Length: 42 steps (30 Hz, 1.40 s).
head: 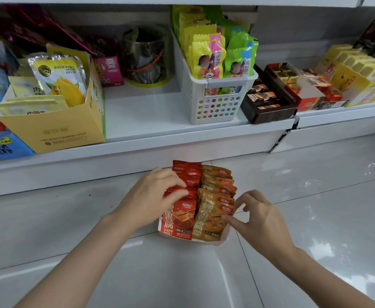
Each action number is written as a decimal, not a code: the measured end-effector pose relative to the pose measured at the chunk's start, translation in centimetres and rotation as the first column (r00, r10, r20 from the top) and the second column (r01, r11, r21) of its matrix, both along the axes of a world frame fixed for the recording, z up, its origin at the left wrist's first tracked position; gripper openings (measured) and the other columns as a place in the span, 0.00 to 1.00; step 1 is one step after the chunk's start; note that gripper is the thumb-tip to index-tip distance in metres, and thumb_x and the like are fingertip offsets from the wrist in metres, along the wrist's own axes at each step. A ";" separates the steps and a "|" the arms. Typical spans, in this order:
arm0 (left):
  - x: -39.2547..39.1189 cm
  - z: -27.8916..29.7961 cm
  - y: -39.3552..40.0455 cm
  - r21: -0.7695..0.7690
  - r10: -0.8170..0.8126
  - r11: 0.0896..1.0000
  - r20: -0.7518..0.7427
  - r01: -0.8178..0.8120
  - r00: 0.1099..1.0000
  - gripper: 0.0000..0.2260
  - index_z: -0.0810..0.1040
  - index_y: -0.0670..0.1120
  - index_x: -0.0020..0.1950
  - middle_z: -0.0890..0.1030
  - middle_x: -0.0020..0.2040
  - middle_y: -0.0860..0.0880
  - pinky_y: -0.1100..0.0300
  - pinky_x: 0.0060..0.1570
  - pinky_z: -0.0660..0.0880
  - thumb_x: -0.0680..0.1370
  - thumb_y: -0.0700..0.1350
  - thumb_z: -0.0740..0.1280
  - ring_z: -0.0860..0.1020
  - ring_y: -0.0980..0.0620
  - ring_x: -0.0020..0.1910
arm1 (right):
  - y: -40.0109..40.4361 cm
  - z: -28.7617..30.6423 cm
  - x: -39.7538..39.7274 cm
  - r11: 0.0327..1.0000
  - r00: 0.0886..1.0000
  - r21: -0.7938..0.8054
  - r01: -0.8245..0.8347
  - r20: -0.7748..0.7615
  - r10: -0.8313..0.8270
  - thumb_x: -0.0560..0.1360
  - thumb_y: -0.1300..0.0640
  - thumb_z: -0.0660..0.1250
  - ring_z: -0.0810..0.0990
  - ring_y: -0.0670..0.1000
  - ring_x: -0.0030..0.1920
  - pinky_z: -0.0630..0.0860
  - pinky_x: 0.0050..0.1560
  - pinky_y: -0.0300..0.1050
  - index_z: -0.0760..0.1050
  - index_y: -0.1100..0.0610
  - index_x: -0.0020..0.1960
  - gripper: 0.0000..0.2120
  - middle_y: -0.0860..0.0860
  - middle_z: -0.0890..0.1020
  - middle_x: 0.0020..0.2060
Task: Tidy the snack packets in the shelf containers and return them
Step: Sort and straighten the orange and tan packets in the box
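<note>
1. Packets fill one small white open-topped box (pixel 223 237) on the pale glossy tiled floor (pixel 315 196), at 6 o'clock from the white shelf (pixel 151 112); two rows stand in it, red snack packets (pixel 178 216) on the 9 o'clock side and tan snack packets (pixel 211 221) on the 3 o'clock side.
2. Two bare hands work here. The left hand (pixel 153 196) lies over the red row, fingers curled onto the packet tops. The right hand (pixel 256 215) pinches the edge of the front tan packet between thumb and fingertips.
3. On the shelf: one yellow cardboard box (pixel 55 130) at 10 o'clock, one white perforated plastic basket (pixel 215 103) of yellow and green packets at 12 o'clock, one dark brown tray of chocolates (pixel 268 107) at 1 o'clock.
4. Overlap hides the exact packet count in each row; most of the box wall is covered. A clear round tub (pixel 147 56) at the back is blurred, its contents unreadable.
</note>
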State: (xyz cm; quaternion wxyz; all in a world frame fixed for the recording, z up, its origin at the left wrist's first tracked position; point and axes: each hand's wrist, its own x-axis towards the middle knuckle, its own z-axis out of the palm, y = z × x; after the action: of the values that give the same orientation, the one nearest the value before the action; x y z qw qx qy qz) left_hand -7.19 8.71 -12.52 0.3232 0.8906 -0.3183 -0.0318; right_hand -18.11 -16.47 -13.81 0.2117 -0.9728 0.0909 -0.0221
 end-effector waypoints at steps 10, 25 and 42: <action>2.6 -0.1 -1.0 0.310 -0.050 0.947 -0.110 0.082 0.993 0.17 0.79 0.49 0.66 0.77 0.63 0.54 0.60 0.62 0.69 0.78 0.51 0.70 0.74 0.54 0.62 | 1.0 -0.9 0.8 0.970 0.965 -0.201 -0.138 0.195 0.178 0.70 0.52 0.78 0.78 0.56 0.48 0.78 0.44 0.54 0.81 0.52 0.61 0.21 0.54 0.78 0.55; 1.7 -0.8 -3.1 0.375 0.131 0.920 -0.030 -0.110 0.991 0.10 0.84 0.46 0.59 0.79 0.57 0.48 0.59 0.54 0.74 0.81 0.46 0.66 0.77 0.51 0.56 | 0.2 -0.9 0.3 0.975 0.976 -0.191 -0.116 0.161 0.148 0.72 0.51 0.77 0.79 0.54 0.47 0.77 0.43 0.54 0.81 0.53 0.60 0.18 0.53 0.79 0.55; 0.7 -0.7 -2.0 0.074 0.289 0.955 -0.006 -0.288 0.957 0.07 0.80 0.45 0.56 0.76 0.56 0.52 0.58 0.52 0.77 0.81 0.45 0.66 0.78 0.52 0.51 | 0.6 -0.4 0.4 0.971 0.981 -0.215 -0.104 0.137 0.136 0.72 0.52 0.77 0.81 0.55 0.48 0.77 0.45 0.54 0.83 0.54 0.59 0.17 0.53 0.80 0.56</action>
State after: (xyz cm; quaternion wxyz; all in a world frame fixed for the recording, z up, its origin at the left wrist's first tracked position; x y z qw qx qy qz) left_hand -6.53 6.74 -13.22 0.2946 0.9383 -0.1809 -0.0031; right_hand -17.69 -15.83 -14.21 0.1168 -0.9888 0.0128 -0.0922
